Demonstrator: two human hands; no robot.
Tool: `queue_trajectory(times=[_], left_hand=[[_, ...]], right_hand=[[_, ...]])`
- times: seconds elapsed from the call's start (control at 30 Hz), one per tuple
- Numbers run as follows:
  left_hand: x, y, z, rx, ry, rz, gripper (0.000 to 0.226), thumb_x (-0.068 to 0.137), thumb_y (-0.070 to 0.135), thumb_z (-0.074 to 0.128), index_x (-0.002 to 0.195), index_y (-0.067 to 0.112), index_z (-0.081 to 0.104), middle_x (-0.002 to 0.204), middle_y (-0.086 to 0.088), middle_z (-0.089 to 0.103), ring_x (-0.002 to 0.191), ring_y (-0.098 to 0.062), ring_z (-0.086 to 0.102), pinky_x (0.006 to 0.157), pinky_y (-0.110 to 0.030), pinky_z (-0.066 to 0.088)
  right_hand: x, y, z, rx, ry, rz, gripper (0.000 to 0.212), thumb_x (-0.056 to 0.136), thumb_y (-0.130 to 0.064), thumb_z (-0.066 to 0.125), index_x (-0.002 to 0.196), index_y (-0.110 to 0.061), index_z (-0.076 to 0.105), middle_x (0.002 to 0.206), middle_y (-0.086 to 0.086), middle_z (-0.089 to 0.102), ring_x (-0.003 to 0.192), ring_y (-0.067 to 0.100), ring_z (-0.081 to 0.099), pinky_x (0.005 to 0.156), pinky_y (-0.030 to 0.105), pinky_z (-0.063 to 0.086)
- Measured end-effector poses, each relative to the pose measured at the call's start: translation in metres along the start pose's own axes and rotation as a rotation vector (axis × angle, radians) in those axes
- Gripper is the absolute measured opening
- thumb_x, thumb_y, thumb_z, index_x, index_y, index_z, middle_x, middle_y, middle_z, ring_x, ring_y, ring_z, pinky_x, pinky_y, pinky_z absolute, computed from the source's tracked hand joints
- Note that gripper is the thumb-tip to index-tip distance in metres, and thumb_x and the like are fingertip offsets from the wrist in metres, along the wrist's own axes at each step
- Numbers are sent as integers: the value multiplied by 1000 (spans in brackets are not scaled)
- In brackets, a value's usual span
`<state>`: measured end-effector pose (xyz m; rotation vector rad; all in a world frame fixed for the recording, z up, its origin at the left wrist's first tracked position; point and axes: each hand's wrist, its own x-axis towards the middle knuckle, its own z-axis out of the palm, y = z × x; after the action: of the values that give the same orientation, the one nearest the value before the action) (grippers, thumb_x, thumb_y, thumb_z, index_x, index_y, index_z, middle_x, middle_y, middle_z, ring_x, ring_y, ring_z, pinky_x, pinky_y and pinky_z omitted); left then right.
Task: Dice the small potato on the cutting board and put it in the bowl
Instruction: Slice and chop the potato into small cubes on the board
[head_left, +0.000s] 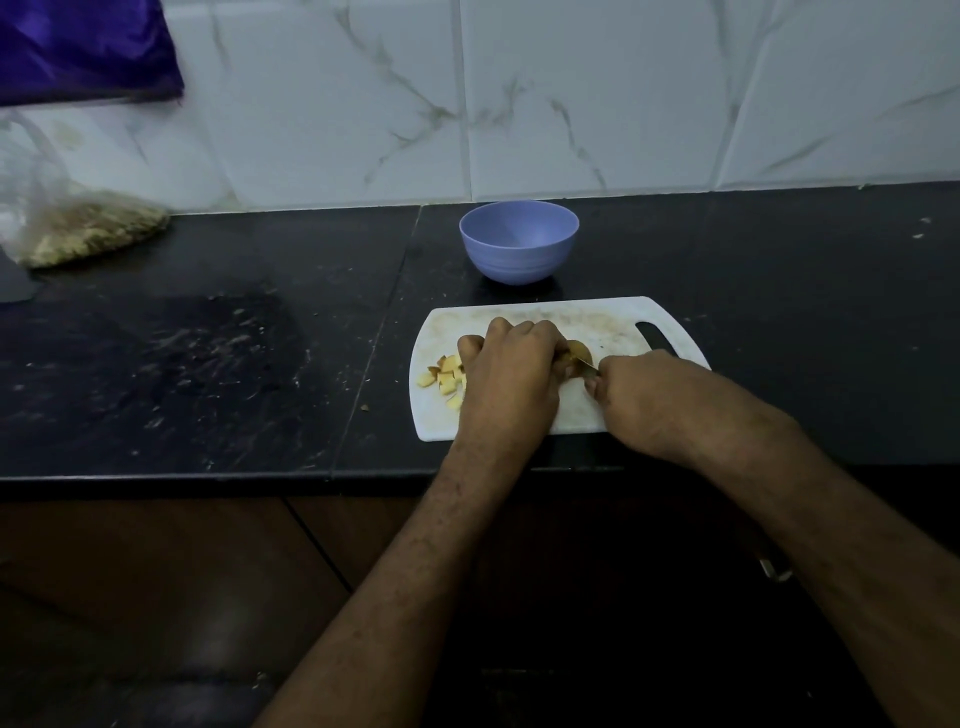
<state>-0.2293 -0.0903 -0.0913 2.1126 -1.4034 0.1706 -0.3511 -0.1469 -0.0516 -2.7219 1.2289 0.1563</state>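
A white cutting board (613, 317) lies on the black counter in front of me. My left hand (509, 374) curls over a brown piece of potato (576, 353) and holds it on the board. My right hand (639, 395) grips a small knife (589, 368), whose blade meets the potato; the handle is hidden in the fist. Several yellow diced potato pieces (447, 379) lie at the board's left end, beside my left hand. A light purple bowl (518, 241) stands just behind the board, apart from it, with nothing visible inside.
A clear plastic bag of brownish food (88, 228) lies at the counter's back left. Purple cloth (88, 47) hangs at the top left. The marble-tiled wall (675, 93) backs the counter, whose front edge (208, 480) runs just below the board.
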Motion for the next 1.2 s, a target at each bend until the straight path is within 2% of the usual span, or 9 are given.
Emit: queue_trajectory(times=[0.1,0.2,0.3,0.4,0.53,0.7,0.8,0.93,1.2], left_hand=[[0,0,-1,-45,-29,-15,10,96,31,62,105,27,60,109,9,65,109,-15,47,94,-39,27],[0,-1,-1,-100,-48,-22,12,94,29,63,104,29,57,108,11,64,111,-14,48,92,-36,26],[0,-2,-1,-116,-45,-12,20,91,35,61,107,28,54,106,10,63,109,-12,49,89,-35,23],[-2,0,-2,-89,-56,-11,32,91,39,61,120,29,52,112,9,64,113,-13,48,94,-39,26],[-2,0,-2,-71,-47,11,26,94,35,59,118,30,55,111,11,64,114,-14,48,92,-36,23],[-2,1,-3,-95,-75,-1,26,91,36,60,115,29,56,111,10,62,112,-12,47,96,-38,26],[-3,2,-3,-99,-51,-1,25,92,43,60,112,30,55,110,10,62,111,-10,48,95,-39,27],[0,4,-3,-49,-59,3,27,95,40,61,119,28,56,119,8,62,120,-13,47,102,-42,30],[2,3,-2,-37,-45,38,22,96,35,60,116,25,60,119,8,63,120,-13,45,100,-38,29]], right_hand=[[-12,8,-2,8,-39,-4,32,103,-41,29,99,-18,50,92,7,55,83,23,56,75,39,49],[-28,15,-1,12,-89,2,30,104,-42,29,94,-20,47,87,3,55,78,16,56,71,34,49],[-39,18,8,39,0,11,31,103,-46,29,85,-25,45,84,1,57,73,14,55,66,34,47],[-47,21,11,52,65,35,38,101,-50,28,73,-27,40,77,-2,56,68,12,54,63,34,47],[-59,28,2,99,128,54,41,99,-53,31,73,-26,45,74,-2,56,67,14,56,65,36,51],[-51,31,-3,149,222,48,42,100,-51,32,69,-25,42,71,-1,55,64,16,55,58,32,43],[-38,30,5,130,214,46,40,100,-51,32,73,-25,46,71,-2,54,66,16,55,61,34,46],[-30,26,8,133,182,57,37,101,-50,29,77,-26,46,74,-1,54,70,18,55,66,36,49],[-23,26,0,126,129,38,39,101,-50,29,71,-28,40,79,1,55,74,18,56,68,36,48]])
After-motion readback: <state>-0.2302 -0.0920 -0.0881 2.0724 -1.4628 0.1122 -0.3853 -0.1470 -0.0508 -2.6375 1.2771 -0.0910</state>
